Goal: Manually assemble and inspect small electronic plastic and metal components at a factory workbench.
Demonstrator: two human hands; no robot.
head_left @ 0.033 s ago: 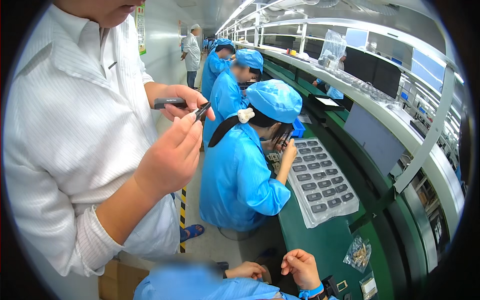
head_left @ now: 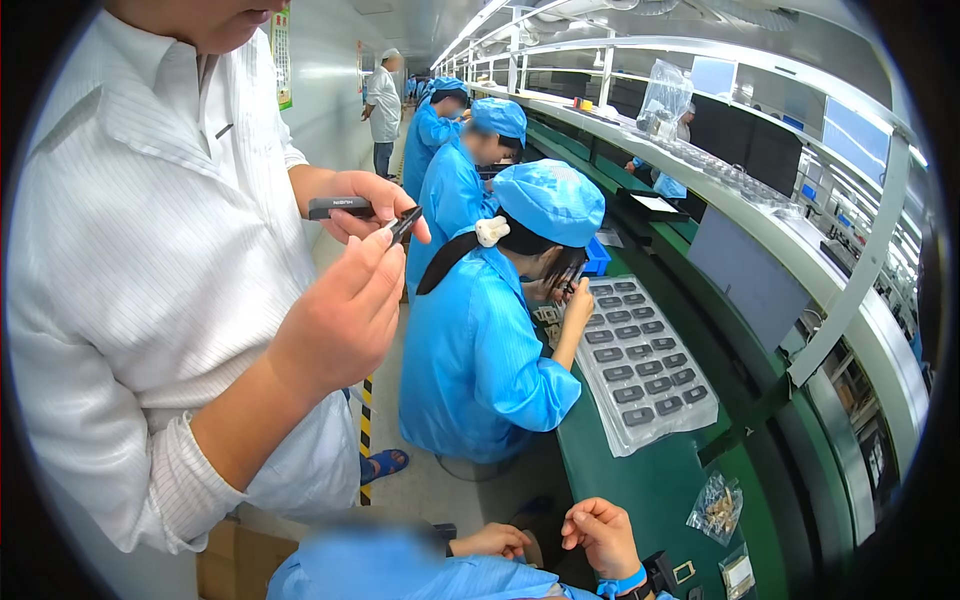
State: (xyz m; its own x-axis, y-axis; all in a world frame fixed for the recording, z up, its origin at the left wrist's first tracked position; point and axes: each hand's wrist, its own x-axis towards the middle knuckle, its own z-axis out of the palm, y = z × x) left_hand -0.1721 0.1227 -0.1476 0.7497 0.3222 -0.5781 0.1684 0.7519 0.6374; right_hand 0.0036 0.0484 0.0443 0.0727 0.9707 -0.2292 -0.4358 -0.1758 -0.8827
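At the lower edge, my left hand (head_left: 492,541) rests low beside the bench with its fingers curled together. Nothing shows in it. My right hand (head_left: 604,538), with a blue band and a dark strap at the wrist, is raised by the green bench edge. Its fingers are loosely bent, thumb apart, holding nothing visible. On my left, a person in a white striped coat (head_left: 150,300) holds a small black rectangular device (head_left: 342,206) in one hand. A slim black piece (head_left: 405,222) is pinched between that person's two hands.
A clear plastic tray (head_left: 622,440) of black devices lies on the green bench (head_left: 610,485). Near my right hand are a bag of small brass-coloured parts (head_left: 718,507) and another small packet (head_left: 738,574). Coworkers in blue smocks (head_left: 480,350) sit along the bench; a cardboard box (head_left: 245,562) stands below left.
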